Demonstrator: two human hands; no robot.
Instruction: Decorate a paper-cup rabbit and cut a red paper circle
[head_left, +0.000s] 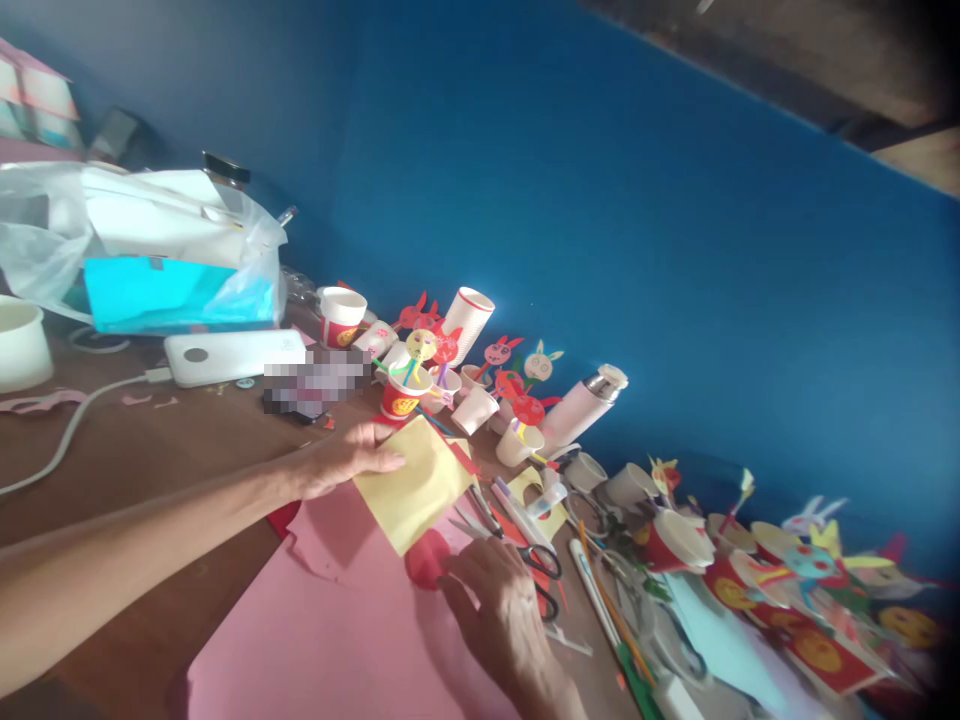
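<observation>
My left hand (352,458) grips a square sheet of yellow paper (420,490) at its left edge, thumb on top. The sheet is held over a large pink sheet (322,640). Low over the pink sheet is my right hand (495,595), palm down, fingers bent and somewhat apart, with nothing seen in it. Beside its fingertips lies a red paper circle (428,560). Black-handled scissors (544,562) lie just past that hand, which partly hides them. A yellow scrap with a round hole (553,520) is further back.
Paper cups with animal faces on straws (409,392) crowd the back, near a white thermos (581,412). More decorated cups (679,540), a pencil (600,580) and pale blue paper (716,635) are right. A power bank (232,357) and plastic bag (45,235) are left.
</observation>
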